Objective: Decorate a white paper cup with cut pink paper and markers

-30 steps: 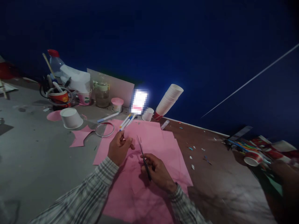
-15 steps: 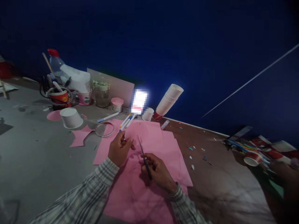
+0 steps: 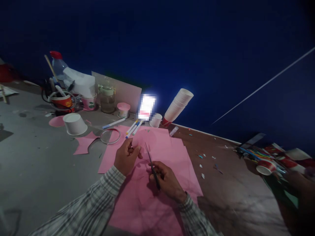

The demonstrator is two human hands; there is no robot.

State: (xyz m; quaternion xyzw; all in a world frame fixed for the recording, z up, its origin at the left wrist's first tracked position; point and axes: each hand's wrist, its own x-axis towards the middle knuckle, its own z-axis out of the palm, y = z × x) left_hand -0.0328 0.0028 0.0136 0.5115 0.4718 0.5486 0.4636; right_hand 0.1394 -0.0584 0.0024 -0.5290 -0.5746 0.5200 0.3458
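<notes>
Little has moved since the frame one second earlier: both hands and the scissors keep practically the same position, with only a very slight shift.

Hands: apart from each other, both over the pink paper sheets (image 3: 172, 154). Right hand (image 3: 168, 182) is closed on the handles of the scissors (image 3: 155, 177), blades pointing forward and toward the left hand (image 3: 126, 156). Left hand has thumb and fingers bent toward each other just above the sheets; whether paper is pinched between them cannot be told, pink against pink.

Surface: table (image 3: 36, 183) is matte grey to the left of the hands. Right of them it is brown, with a dull sheen and branching shadows; similar shadows fall across the sheets near the wrists. Small paper scraps (image 3: 203, 176) lie scattered on the brown part. Left of the left hand: a thin ring (image 3: 110, 143) overlapping the sheets' edge, a pink offcut (image 3: 85, 146), an upside-down white cup (image 3: 75, 125). Ahead of the hands: markers (image 3: 133, 129), a glass jar (image 3: 107, 102), a stack of paper cups (image 3: 178, 105) leaning to the right.

Room: dim. Dark blue wall (image 3: 209, 59) rises beyond the table, pale strip along its foot. Far right of the hands, a co-worker's hand (image 3: 299, 182), dark and blurred.
</notes>
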